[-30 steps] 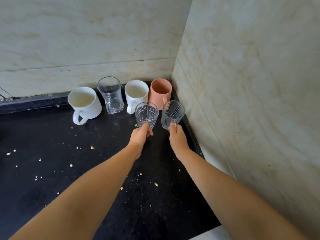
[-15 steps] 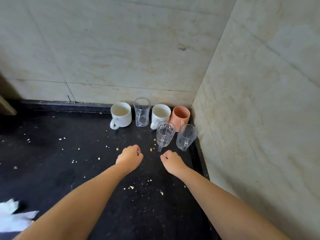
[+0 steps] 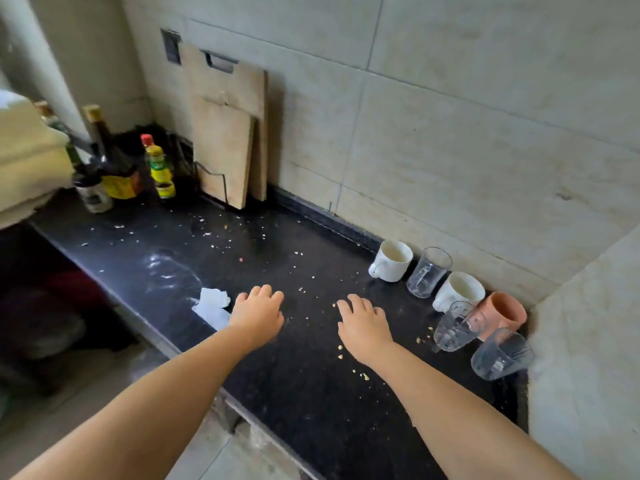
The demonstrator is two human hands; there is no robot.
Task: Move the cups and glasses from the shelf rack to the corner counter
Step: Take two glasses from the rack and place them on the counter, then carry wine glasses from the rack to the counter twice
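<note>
In the right corner of the black counter (image 3: 304, 368) stand several cups: a white mug (image 3: 391, 260), a clear glass mug (image 3: 428, 272), a second white mug (image 3: 459, 292) and a pink cup (image 3: 504, 315) along the wall. In front of them stand a patterned glass (image 3: 458, 327) and a ribbed glass (image 3: 501, 355). My left hand (image 3: 258, 315) and my right hand (image 3: 363, 323) hover palm down over the counter's middle, left of the cups, holding nothing, fingers loosely apart.
Two wooden cutting boards (image 3: 228, 133) lean on the back wall. Sauce bottles (image 3: 159, 168) crowd the far left corner. A crumpled white tissue (image 3: 211, 306) lies by my left hand at the counter edge. Crumbs dot the counter. A tiled wall (image 3: 585, 341) closes the right side.
Both hands let go of the two glasses in the corner and drew back. My view swung left, so the cups now sit at the right and the cutting boards and bottles appear.
</note>
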